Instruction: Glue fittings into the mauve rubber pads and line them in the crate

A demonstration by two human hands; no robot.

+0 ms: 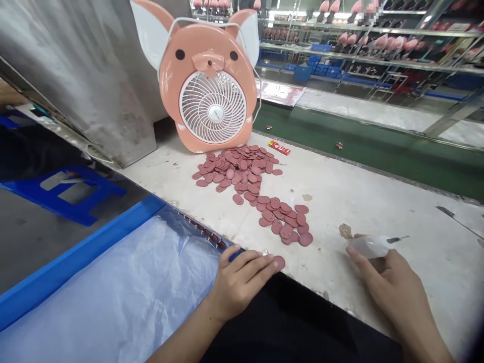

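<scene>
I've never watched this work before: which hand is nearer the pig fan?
Left. The left hand is at the near edge of the table, in front of the fan; the right hand, holding a bottle, is farther right.

Over on the left looms a big, scuffed grey metal housing, and below it there's a blue plastic stool above the grey floor. Across the middle stretches the pale, stained worktop, bordered by a green belt, a whitish ledge just beyond! Further back, metal racks line up, tier over tier, loaded with pink items; blue bins sit low, strip lights glaring above.
</scene>
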